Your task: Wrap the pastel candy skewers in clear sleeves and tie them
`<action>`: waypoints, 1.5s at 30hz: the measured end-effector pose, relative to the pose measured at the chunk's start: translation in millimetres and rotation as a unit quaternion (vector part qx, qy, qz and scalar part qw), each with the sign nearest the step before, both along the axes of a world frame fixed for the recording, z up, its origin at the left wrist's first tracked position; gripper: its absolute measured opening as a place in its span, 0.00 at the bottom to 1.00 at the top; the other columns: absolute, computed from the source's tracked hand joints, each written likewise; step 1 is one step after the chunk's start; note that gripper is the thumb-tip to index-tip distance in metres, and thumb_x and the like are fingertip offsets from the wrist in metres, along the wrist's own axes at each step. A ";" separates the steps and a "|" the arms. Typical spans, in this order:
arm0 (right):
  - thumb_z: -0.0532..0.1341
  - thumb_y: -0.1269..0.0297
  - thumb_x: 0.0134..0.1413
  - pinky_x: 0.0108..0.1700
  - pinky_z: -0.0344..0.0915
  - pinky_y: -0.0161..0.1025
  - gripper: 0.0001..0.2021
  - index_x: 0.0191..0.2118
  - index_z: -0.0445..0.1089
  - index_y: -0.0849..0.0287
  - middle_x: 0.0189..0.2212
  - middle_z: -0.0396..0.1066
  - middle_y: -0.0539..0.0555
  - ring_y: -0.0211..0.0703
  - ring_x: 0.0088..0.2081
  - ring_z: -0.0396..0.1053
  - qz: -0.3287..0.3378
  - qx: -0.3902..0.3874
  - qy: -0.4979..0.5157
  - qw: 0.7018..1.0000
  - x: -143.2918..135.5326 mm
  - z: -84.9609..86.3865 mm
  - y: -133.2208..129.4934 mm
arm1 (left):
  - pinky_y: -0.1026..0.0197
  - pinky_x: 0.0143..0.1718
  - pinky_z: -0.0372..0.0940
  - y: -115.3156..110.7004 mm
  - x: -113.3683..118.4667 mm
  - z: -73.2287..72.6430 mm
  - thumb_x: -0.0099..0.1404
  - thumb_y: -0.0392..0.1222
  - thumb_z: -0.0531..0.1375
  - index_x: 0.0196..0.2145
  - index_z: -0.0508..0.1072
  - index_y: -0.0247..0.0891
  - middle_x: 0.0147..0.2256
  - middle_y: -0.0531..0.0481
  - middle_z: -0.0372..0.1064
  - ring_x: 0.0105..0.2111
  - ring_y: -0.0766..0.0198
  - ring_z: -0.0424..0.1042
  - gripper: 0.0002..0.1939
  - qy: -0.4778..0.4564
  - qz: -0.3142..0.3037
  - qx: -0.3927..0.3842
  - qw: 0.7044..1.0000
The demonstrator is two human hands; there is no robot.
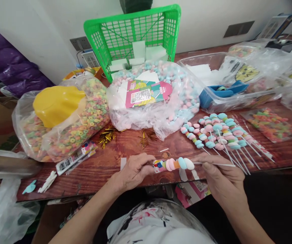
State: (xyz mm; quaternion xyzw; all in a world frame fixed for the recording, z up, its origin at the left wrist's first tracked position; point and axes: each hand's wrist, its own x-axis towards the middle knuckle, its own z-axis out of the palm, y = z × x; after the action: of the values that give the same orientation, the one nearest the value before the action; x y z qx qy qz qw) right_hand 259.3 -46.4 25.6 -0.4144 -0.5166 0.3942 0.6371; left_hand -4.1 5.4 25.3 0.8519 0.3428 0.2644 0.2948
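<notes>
A candy skewer of pink, orange, blue and white pieces lies level between my hands, just above the table's front edge. My left hand pinches its far-left end, where a small printed wrapper covers the tip. My right hand is closed on the white stick at the other end. Beyond my right hand lies a pile of similar candy skewers, their white sticks pointing toward me. A stack of printed wrappers rests on the table to the left.
Behind stand a bag of ring candies with a yellow scoop-like bowl, a bag of pink and blue candies, and a green basket. To the right are a clear tub and a bag of gummies. A metal cylinder sits left.
</notes>
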 end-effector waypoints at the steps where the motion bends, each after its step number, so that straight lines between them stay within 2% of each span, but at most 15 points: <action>1: 0.61 0.71 0.56 0.45 0.70 0.48 0.09 0.40 0.76 0.52 0.36 0.76 0.53 0.48 0.41 0.72 -0.007 -0.018 0.015 1.000 0.3 -2.1 0.8 | 0.65 0.31 0.59 -1.4 0.6 1.5 0.65 0.57 0.56 0.46 0.69 0.36 0.32 0.49 0.69 0.29 0.65 0.67 0.22 0.014 -0.014 0.015 1.000; 3: 0.62 0.69 0.55 0.44 0.71 0.47 0.07 0.39 0.76 0.52 0.35 0.76 0.53 0.47 0.39 0.73 -0.013 -0.040 0.036 0.998 0.2 -3.6 2.1 | 0.64 0.30 0.57 -4.3 2.1 3.2 0.57 0.61 0.61 0.48 0.69 0.36 0.32 0.48 0.69 0.30 0.63 0.67 0.29 0.056 -0.025 0.048 0.997; 7: 0.63 0.68 0.55 0.43 0.71 0.44 0.06 0.37 0.76 0.51 0.34 0.76 0.52 0.45 0.38 0.73 -0.013 -0.035 0.036 0.999 1.2 4.6 2.9 | 0.62 0.35 0.57 -7.4 5.1 4.8 0.64 0.49 0.60 0.45 0.70 0.37 0.33 0.48 0.70 0.34 0.61 0.68 0.16 0.123 -0.030 0.039 0.991; 11: 0.61 0.68 0.56 0.42 0.70 0.46 0.07 0.38 0.77 0.52 0.35 0.76 0.53 0.47 0.39 0.73 0.058 -0.016 -0.038 0.997 3.7 17.5 4.1 | 0.63 0.37 0.58 -6.8 9.5 12.1 0.65 0.48 0.58 0.44 0.70 0.37 0.36 0.48 0.71 0.36 0.62 0.68 0.14 0.095 -0.078 -0.063 0.990; 14: 0.60 0.68 0.58 0.40 0.70 0.45 0.08 0.39 0.76 0.52 0.34 0.76 0.53 0.46 0.37 0.73 0.096 -0.004 -0.031 0.995 1.5 19.6 6.8 | 0.66 0.38 0.59 -6.4 15.9 18.6 0.65 0.47 0.59 0.45 0.71 0.36 0.37 0.49 0.71 0.36 0.64 0.68 0.14 0.039 -0.105 -0.152 0.982; 17: 0.61 0.68 0.56 0.40 0.70 0.41 0.07 0.38 0.77 0.53 0.34 0.76 0.53 0.44 0.37 0.73 0.076 -0.020 -0.021 0.997 -2.4 13.9 8.8 | 0.67 0.34 0.59 -6.2 23.0 22.1 0.63 0.47 0.61 0.44 0.72 0.35 0.33 0.51 0.69 0.32 0.66 0.66 0.15 -0.006 -0.092 -0.212 0.973; 20: 0.64 0.66 0.54 0.39 0.70 0.38 0.05 0.36 0.77 0.55 0.33 0.76 0.54 0.43 0.36 0.73 0.047 -0.078 -0.003 0.996 -4.7 6.6 9.0 | 0.67 0.33 0.58 -6.4 28.3 23.4 0.63 0.49 0.60 0.42 0.72 0.34 0.32 0.53 0.67 0.30 0.67 0.64 0.16 -0.019 -0.083 -0.236 0.968; 26: 0.65 0.64 0.52 0.36 0.73 0.38 0.03 0.34 0.76 0.53 0.31 0.77 0.51 0.41 0.31 0.75 0.010 -0.137 0.067 0.988 -13.3 5.7 7.0 | 0.65 0.39 0.60 -12.6 39.1 21.8 0.63 0.53 0.59 0.44 0.70 0.35 0.38 0.49 0.70 0.37 0.63 0.67 0.18 0.037 -0.036 -0.173 0.984; 28: 0.65 0.64 0.53 0.34 0.73 0.37 0.03 0.33 0.76 0.54 0.29 0.77 0.51 0.41 0.30 0.75 -0.002 -0.120 0.031 0.992 -17.7 9.6 5.8 | 0.64 0.39 0.60 -14.9 42.0 20.1 0.60 0.56 0.61 0.44 0.70 0.36 0.37 0.50 0.70 0.37 0.63 0.68 0.22 0.044 -0.018 -0.176 0.983; 32: 0.65 0.67 0.51 0.32 0.71 0.34 0.02 0.32 0.76 0.56 0.28 0.76 0.52 0.41 0.30 0.74 -0.037 -0.040 -0.114 0.992 -19.7 17.4 3.9 | 0.65 0.37 0.61 -15.9 41.3 19.3 0.57 0.57 0.63 0.43 0.71 0.37 0.35 0.52 0.71 0.34 0.63 0.68 0.24 0.045 0.026 -0.183 0.982; 34: 0.65 0.67 0.51 0.30 0.70 0.32 0.02 0.31 0.76 0.56 0.26 0.76 0.51 0.39 0.28 0.73 -0.073 -0.031 -0.121 0.990 -16.9 18.9 3.9 | 0.63 0.40 0.61 -15.5 38.9 20.9 0.56 0.55 0.65 0.48 0.69 0.39 0.40 0.50 0.72 0.38 0.62 0.69 0.26 0.052 0.042 -0.170 0.983; 36: 0.65 0.66 0.51 0.29 0.70 0.31 0.02 0.31 0.76 0.56 0.25 0.75 0.50 0.38 0.27 0.73 -0.092 -0.058 -0.083 0.991 -13.6 17.8 4.5 | 0.62 0.42 0.61 -15.5 37.3 22.3 0.54 0.50 0.68 0.53 0.65 0.40 0.45 0.49 0.71 0.42 0.59 0.70 0.30 0.080 0.040 -0.153 0.984; 37: 0.65 0.65 0.52 0.30 0.71 0.32 0.02 0.31 0.76 0.56 0.26 0.75 0.50 0.38 0.27 0.73 -0.088 -0.077 -0.058 0.991 -12.2 16.5 4.9 | 0.61 0.42 0.61 -15.9 37.1 22.1 0.55 0.47 0.68 0.53 0.65 0.40 0.46 0.48 0.71 0.42 0.58 0.70 0.30 0.101 0.031 -0.145 0.984; 41: 0.66 0.62 0.52 0.34 0.72 0.37 0.04 0.33 0.76 0.55 0.29 0.76 0.51 0.41 0.31 0.75 -0.039 -0.137 0.018 0.990 -10.3 11.5 6.3 | 0.58 0.42 0.62 -19.3 37.5 11.7 0.60 0.38 0.62 0.49 0.66 0.37 0.45 0.47 0.71 0.43 0.55 0.70 0.19 0.179 0.002 -0.096 0.979; 45: 0.66 0.61 0.52 0.36 0.73 0.39 0.05 0.34 0.76 0.55 0.29 0.76 0.52 0.42 0.30 0.75 -0.034 -0.153 0.033 0.987 -12.8 17.3 8.0 | 0.54 0.43 0.61 -23.4 37.0 -2.7 0.62 0.35 0.56 0.52 0.63 0.37 0.46 0.45 0.70 0.44 0.53 0.70 0.19 0.209 0.006 -0.035 0.977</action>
State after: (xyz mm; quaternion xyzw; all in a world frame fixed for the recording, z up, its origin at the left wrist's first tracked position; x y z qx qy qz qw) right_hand 246.5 -38.4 42.9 -0.5113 -0.4141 0.4601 0.5962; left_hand 32.9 -18.0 22.6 0.8754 0.4107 0.0700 0.2450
